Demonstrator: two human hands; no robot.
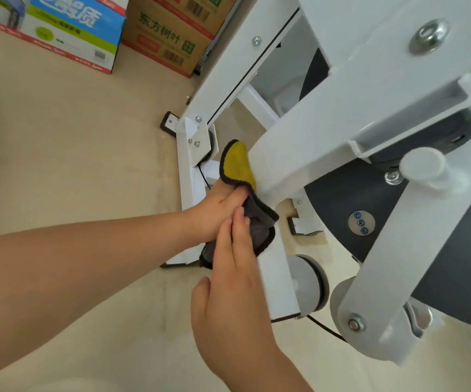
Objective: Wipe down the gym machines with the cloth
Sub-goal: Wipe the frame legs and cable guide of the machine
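A cloth [259, 224], grey on one side and yellow on the other with a dark hem, is bunched against the white frame of a gym machine [293, 154]. My left hand [217, 210] grips the cloth from the left, with a yellow flap sticking up above the fingers. My right hand [234, 281] reaches up from below with straight fingers, whose tips touch the grey part of the cloth. The cloth lies against the lower end of a slanted white beam.
Cardboard boxes [166, 35] and a printed carton [59, 26] stand on the beige floor [73, 154] at the back left. The machine's grey rollers [307, 281], a dark grey panel [370, 205], a black cable and bolted white base rails lie close around my hands.
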